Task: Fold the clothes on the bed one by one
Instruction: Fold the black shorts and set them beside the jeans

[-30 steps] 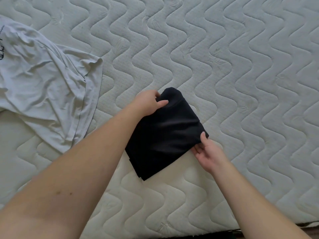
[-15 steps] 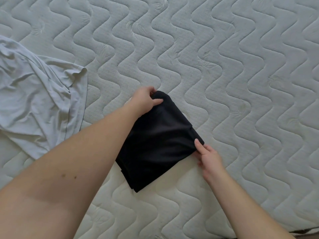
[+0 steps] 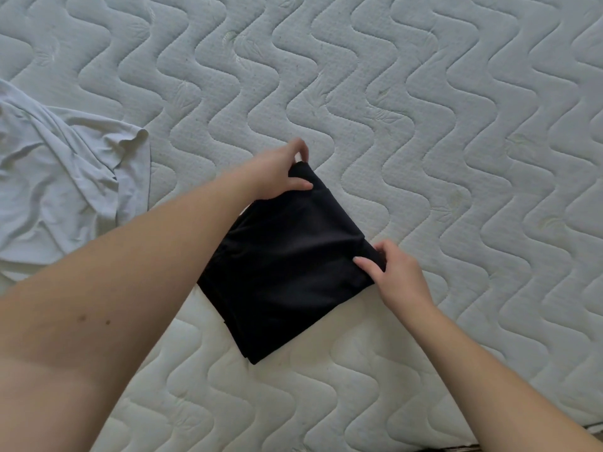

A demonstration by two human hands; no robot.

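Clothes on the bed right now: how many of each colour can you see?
Black: 1, the folded black garment, pinched at two corners by the left hand and right hand.
White: 1, the crumpled white shirt, partly cut off at the left edge.
Total: 2

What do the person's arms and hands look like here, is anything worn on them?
Both arms are bare: no sleeves show. The left hand and right hand wear no gloves, and no rings, watch or bracelets are visible. Two small dark marks sit on the left forearm. Fingernails look short and unpainted.
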